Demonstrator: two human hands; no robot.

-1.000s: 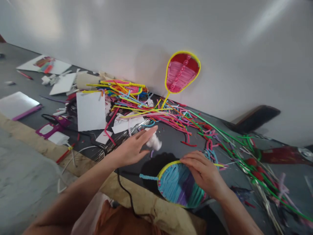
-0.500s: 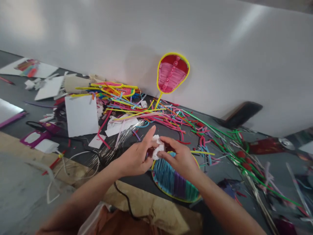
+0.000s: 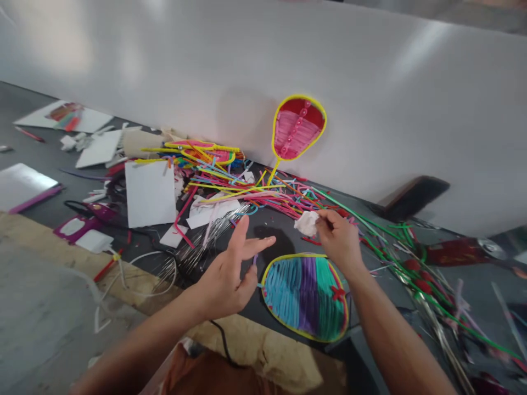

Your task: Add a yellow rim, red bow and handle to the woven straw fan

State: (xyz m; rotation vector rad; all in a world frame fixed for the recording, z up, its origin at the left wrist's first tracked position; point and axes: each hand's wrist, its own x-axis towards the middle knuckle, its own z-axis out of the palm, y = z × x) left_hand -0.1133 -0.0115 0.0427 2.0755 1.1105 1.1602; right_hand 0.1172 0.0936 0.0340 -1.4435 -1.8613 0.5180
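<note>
Fingers of the left hand (image 3: 225, 278) stand spread wide, index raised, between 9 and 10 o'clock of the woven panel (image 3: 307, 296); whether the thumb touches the small purple strip (image 3: 255, 259) beside it cannot be told. Fingers of the right hand (image 3: 340, 238) are narrowed in a pinch on a crumpled white wad (image 3: 307, 224) at the panel's 12 o'clock, apart from its rim. Clock readings are taken from the panel, 12 toward the wall. On the near side, at 7 to 8 o'clock, tan sheeting (image 3: 263, 345) covers the table edge. The panel lies flat, yellow-rimmed, banded blue, purple and green, with a red star (image 3: 338, 293) at 3 o'clock. Step in hand is judged to be handling of the wad; a next move would call for a secure right-hand pinch and clearance from loose strips. Beyond, at 10 o'clock, lie a bundle of fine wires (image 3: 206, 236) and a white card (image 3: 150, 195); at 11, a heap of coloured stems (image 3: 247, 186). Containers: none could be identified with certainty, hence no contents recorded. Farthest, at 12 o'clock, a pink fan (image 3: 299, 126) with yellow rim stands before the pale wall (image 3: 185, 71).
</note>
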